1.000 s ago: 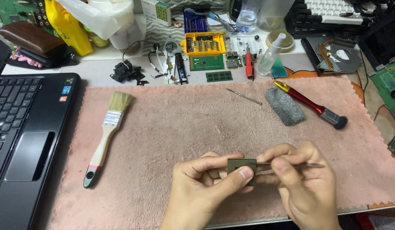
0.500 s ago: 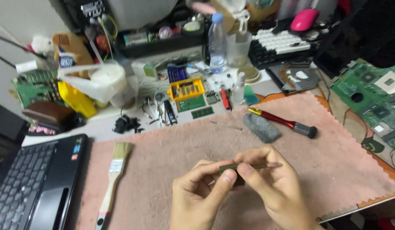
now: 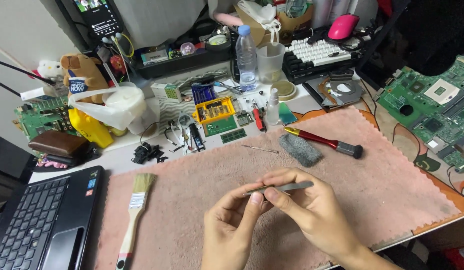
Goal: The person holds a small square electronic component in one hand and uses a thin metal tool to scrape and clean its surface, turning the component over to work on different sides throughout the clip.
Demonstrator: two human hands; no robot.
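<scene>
Head view, looking down at a workbench. Both hands meet above the middle of a pink towel mat (image 3: 392,200), gripping one thin grey flat strip (image 3: 287,188) seen edge-on. The left hand (image 3: 232,225) is closed to a narrow pinch: thumb and forefinger tips press the strip's left end, the remaining fingers curled beneath. The right hand (image 3: 312,210) is likewise closed, its fingers folded over the strip's middle with the thumb below; the strip's right end projects past the fingers. The strip lies nearly level, tilted slightly upward to the right, held clear of the mat. Its surface appears dull and metallic grey, with a lighter pointed tip at the left; finer detail cannot be told.

Surroundings: a paintbrush (image 3: 134,210) with a pale wooden handle lies on the mat's left edge, well apart from the hands. A grey abrasive pad (image 3: 300,149) rests beyond the hands, just beside a red-handled screwdriver (image 3: 324,142). A thin metal pin (image 3: 260,148) lies near the mat's far edge. A black laptop (image 3: 37,225) occupies the lower left. A yellow bit case (image 3: 215,109), a water bottle (image 3: 246,52) and a green circuit board (image 3: 432,105) stand farther off on the table.
</scene>
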